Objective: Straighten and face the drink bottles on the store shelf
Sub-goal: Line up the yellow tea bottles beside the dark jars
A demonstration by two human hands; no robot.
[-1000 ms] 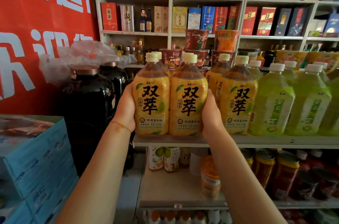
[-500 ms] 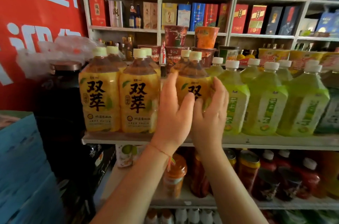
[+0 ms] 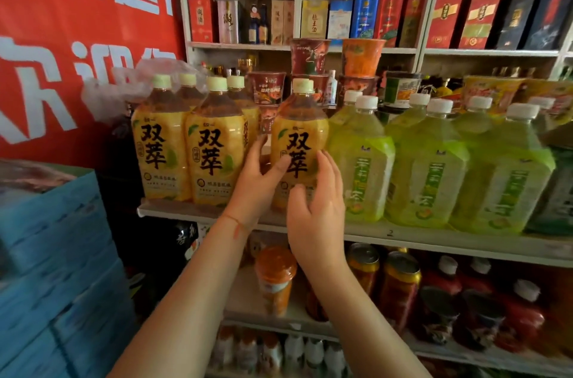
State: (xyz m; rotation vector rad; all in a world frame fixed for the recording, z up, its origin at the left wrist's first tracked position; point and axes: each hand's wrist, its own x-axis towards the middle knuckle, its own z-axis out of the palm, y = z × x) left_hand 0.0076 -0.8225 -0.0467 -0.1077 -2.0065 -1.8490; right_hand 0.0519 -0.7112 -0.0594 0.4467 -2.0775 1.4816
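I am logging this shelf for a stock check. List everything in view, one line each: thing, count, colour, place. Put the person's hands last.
Yellow drink bottles: three in front, more behind, yellow labels, pale caps, left of the middle shelf.
Green drink bottles: at least three in front, more behind, white caps, right of the yellow ones.
Middle shelf: one, pale board.
Noodle cups: several, dark red and orange, stacked behind the bottles.
Gift boxes: many, red, blue, dark, upper shelves.
Jars and bottles: several, orange and red, lower shelf.
Banner: one, red with white characters, left wall.
Blue cartons: stacked, lower left.
Left hand: holds the third yellow bottle.
Right hand: holds the same bottle.
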